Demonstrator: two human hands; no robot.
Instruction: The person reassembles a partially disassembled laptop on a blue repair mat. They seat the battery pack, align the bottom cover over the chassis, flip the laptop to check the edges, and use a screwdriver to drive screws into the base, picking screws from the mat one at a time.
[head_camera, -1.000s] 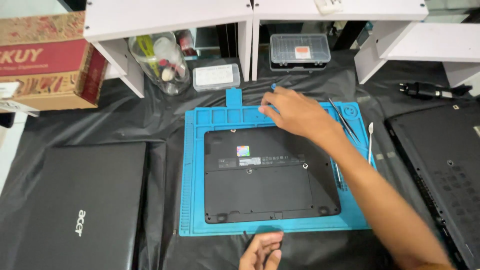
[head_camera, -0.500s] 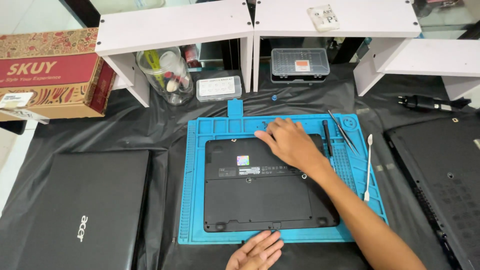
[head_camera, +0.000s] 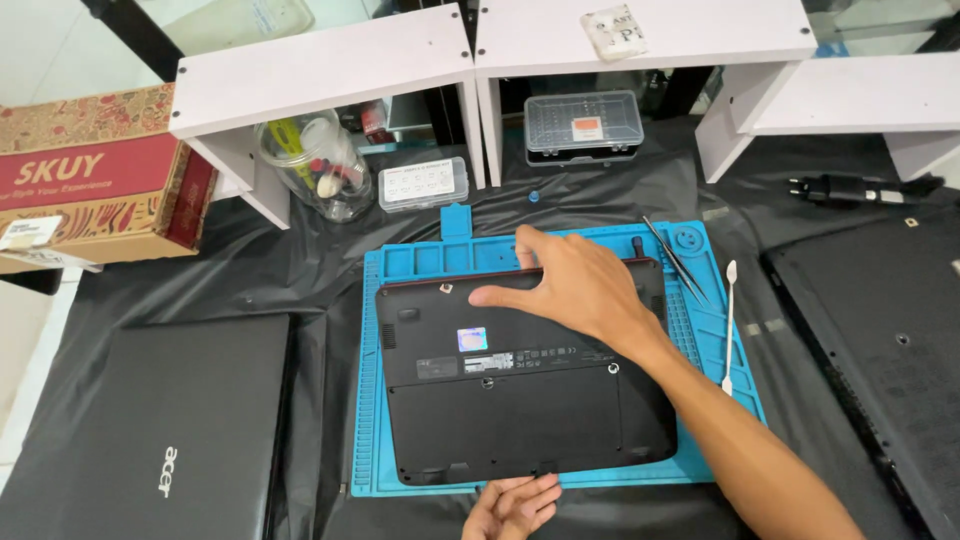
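Hands resting on an upturned laptop (head_camera: 520, 400) lying on a blue mat (head_camera: 372, 400).
Right hand (head_camera: 580, 290) is lying open across its far edge; left hand (head_camera: 512, 505), fingers loose, is touching the near edge. Tweezers (head_camera: 675, 260) and a spudger (head_camera: 729, 325) are lying just right.

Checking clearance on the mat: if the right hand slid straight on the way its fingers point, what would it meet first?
The right hand points left along the laptop's far edge; likely only bare laptop base first, then the blue mat's left rim.
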